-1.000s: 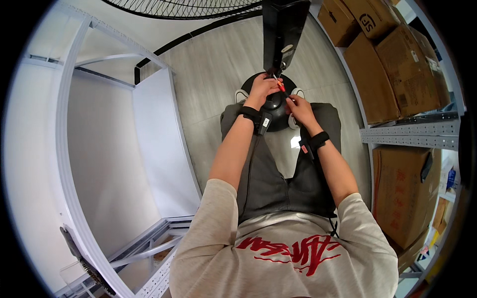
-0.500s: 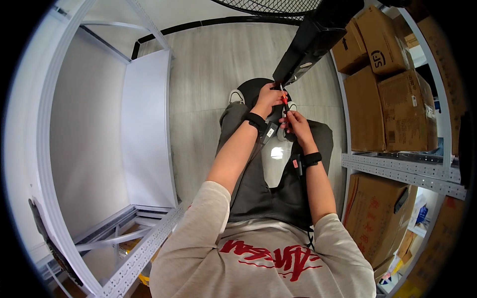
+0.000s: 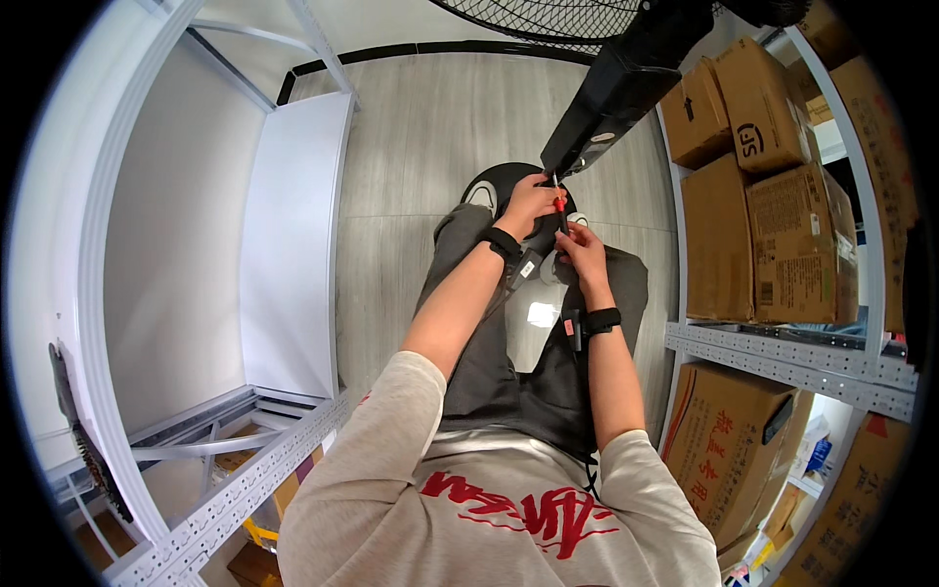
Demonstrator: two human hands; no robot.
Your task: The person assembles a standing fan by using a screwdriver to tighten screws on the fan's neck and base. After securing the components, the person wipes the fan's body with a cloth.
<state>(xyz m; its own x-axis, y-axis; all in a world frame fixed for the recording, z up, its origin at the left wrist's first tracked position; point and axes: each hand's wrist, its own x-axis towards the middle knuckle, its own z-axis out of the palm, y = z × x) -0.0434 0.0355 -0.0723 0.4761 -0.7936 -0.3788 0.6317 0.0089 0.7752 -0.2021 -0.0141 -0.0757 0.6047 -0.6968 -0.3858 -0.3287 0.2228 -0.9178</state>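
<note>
Right hand (image 3: 583, 252) grips the red-and-black screwdriver (image 3: 560, 206) by its handle, tip near the lower end of the fan column (image 3: 611, 106). Left hand (image 3: 530, 203) beside the shaft; grip indeterminate. Align shaft squarely; apply even pressure.

A red-lettered T-shirt (image 3: 489, 504) tops dark grey trousers (image 3: 484, 383).

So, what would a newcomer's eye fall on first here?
Probably the black fan column, slanting in from the upper right, with a wire grille at the top edge. Near its lower end, the right hand holds a red-and-black screwdriver, the left hand close by. Brown cardboard boxes sit on the right-hand shelves.
</note>
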